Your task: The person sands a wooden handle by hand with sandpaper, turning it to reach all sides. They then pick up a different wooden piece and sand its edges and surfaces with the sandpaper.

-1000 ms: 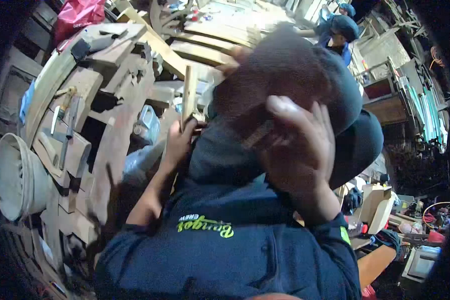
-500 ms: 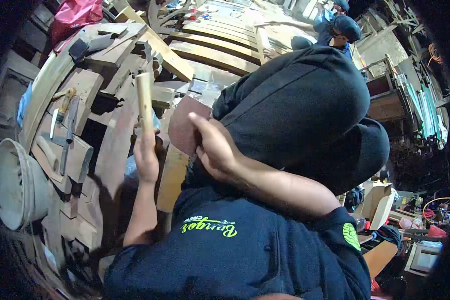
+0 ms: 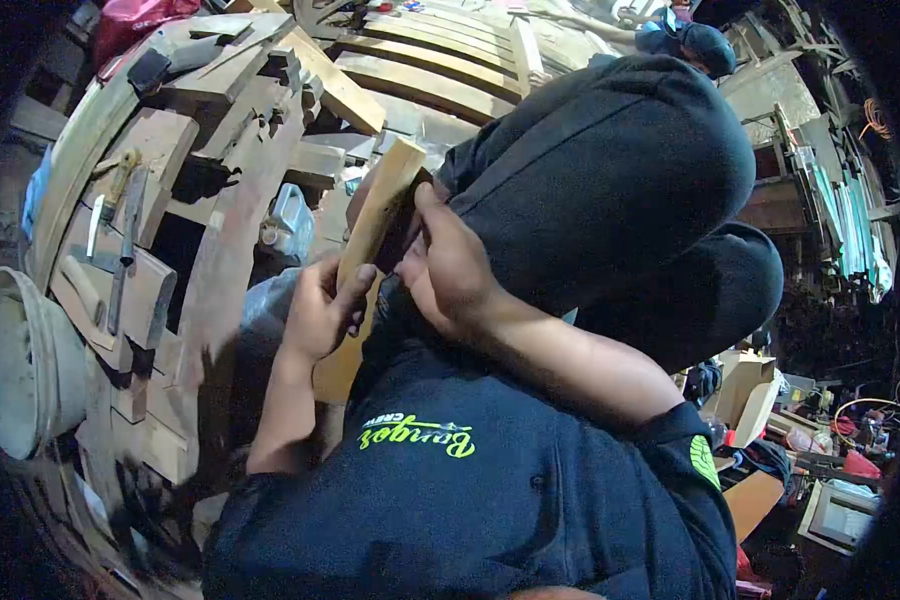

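My left hand (image 3: 318, 308) grips the lower end of a short, pale wooden piece (image 3: 378, 212), with the thumb pressed on its near face. The piece slants up and to the right over my lap. Dark reddish sandpaper (image 3: 400, 232) lies against its right side, mostly hidden behind the wood. My right hand (image 3: 452, 258) is closed on this sandpaper, its thumb near the wood's upper edge. Below the hands is my dark shirt (image 3: 450, 500), and to the right are my bent knees (image 3: 610, 190) in dark trousers.
On the wooden bench at left lie a chisel-like tool (image 3: 130, 225) and a brush (image 3: 120, 178). A round whitish bucket (image 3: 20, 365) stands beyond. A translucent jug (image 3: 292, 222) sits near my left hand. Slatted planks (image 3: 425, 95) and another person (image 3: 698, 45) are ahead.
My left hand has tilted the wooden piece and brought it right, against the sandpaper. My right hand's fingers have closed in, and the sandpaper is now largely covered by the wood.
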`<state>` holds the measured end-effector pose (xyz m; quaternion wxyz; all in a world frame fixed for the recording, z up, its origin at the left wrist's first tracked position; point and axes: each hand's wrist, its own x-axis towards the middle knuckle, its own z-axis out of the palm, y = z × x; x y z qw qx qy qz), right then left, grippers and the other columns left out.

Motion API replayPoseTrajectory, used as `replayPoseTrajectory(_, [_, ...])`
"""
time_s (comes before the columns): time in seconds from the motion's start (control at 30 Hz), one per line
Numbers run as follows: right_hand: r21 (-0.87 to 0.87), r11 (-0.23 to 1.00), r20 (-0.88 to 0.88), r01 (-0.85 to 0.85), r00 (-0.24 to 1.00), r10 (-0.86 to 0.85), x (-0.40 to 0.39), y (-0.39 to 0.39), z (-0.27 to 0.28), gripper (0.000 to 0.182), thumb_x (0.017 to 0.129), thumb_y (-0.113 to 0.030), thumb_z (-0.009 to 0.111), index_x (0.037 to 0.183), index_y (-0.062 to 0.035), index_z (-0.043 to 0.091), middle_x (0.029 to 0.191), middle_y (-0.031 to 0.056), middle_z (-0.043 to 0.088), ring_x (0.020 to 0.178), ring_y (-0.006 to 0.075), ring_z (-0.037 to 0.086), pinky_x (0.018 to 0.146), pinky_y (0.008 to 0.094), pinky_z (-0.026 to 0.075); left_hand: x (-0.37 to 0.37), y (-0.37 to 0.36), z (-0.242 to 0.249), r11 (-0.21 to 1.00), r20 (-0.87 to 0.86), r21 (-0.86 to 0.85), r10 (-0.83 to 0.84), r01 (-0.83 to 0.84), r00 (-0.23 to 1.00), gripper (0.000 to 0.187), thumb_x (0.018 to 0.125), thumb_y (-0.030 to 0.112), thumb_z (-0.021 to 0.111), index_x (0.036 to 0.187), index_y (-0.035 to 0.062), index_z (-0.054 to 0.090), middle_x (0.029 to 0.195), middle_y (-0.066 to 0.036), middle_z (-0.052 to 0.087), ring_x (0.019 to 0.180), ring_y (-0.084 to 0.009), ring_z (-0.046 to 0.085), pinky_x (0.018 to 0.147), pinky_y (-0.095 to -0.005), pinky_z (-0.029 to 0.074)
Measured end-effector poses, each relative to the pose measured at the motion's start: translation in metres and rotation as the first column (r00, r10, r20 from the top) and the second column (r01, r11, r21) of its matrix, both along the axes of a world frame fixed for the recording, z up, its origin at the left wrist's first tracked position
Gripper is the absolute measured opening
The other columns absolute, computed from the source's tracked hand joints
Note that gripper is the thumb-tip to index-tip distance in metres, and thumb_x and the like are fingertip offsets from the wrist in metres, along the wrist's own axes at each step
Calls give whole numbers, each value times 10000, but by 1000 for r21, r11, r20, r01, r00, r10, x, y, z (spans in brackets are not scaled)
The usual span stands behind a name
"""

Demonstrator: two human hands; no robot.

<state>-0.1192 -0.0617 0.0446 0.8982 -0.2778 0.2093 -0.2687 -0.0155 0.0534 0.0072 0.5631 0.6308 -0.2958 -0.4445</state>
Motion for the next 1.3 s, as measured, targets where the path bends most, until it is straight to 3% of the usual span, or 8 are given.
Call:
replayPoseTrajectory(0.17, [6,1000,-244,-5,970,6,-3,1,19,345,1012,-287,301,1199,-54,475,1159,85,563,1106,212,535,969,366,404,7,-3,-5,998,129,-49,-25,32,991,242,891,251,623,882,11,594,599,21,525,458,-43,467,402,-202,362])
replayPoseTrajectory(0.47, [-70,997,135,-40,990,49,-9,-10,-2,392,1013,-293,291,1261,-20,424,1220,104,522,1144,209,506,1011,380,372,17,4,-15,988,-142,40,-140,147,980,224,906,261,603,826,51,594,621,41,510,484,-35,434,431,-201,326])
replayPoseTrajectory(0.63, [-57,985,-520,-160,847,108,-11,-10,17,370,1008,-333,313,1246,-79,438,1161,62,552,1070,173,535,946,350,408,15,-12,-17,993,-15,46,-104,105,994,220,908,253,600,835,46,591,593,48,496,476,-32,431,422,-204,319])
replayPoseTrajectory(0.67, [-375,874,-526,-308,847,73,-13,-24,-35,356,1006,-340,322,1241,-98,439,1160,48,559,1059,167,540,924,339,419,11,-17,-17,997,-25,-13,-73,73,997,216,909,250,598,845,44,596,588,48,493,475,-32,430,423,-205,317])
replayPoseTrajectory(0.9, [-37,998,-152,-58,987,52,-17,-4,14,427,1000,-385,323,1272,-72,424,1195,83,534,1095,160,518,922,328,412,37,5,-24,960,-13,62,-273,274,962,236,904,261,603,897,25,605,616,48,508,492,-32,430,433,-210,327])
replayPoseTrajectory(1.03, [-308,717,-752,-626,622,220,-20,-35,-26,453,990,-426,338,1202,-45,463,1113,54,543,914,104,520,736,246,419,30,-11,-27,981,-5,-2,-194,194,981,238,899,269,613,862,35,589,604,39,494,483,-44,427,437,-214,329])
replayPoseTrajectory(1.2, [-670,741,-333,-39,908,-253,-17,-15,-69,411,974,-451,382,1090,-73,493,919,32,521,772,86,451,711,260,410,27,-13,-29,976,-109,40,-208,214,972,233,901,270,609,830,53,568,607,38,488,481,-46,427,432,-219,324])
replayPoseTrajectory(1.3, [-690,687,-435,-230,890,-139,-30,-21,-48,414,969,-463,386,1057,-73,491,920,39,525,787,100,475,724,274,422,48,0,-43,933,-155,28,-350,359,924,231,894,274,620,849,52,573,643,48,503,514,-36,433,448,-213,332])
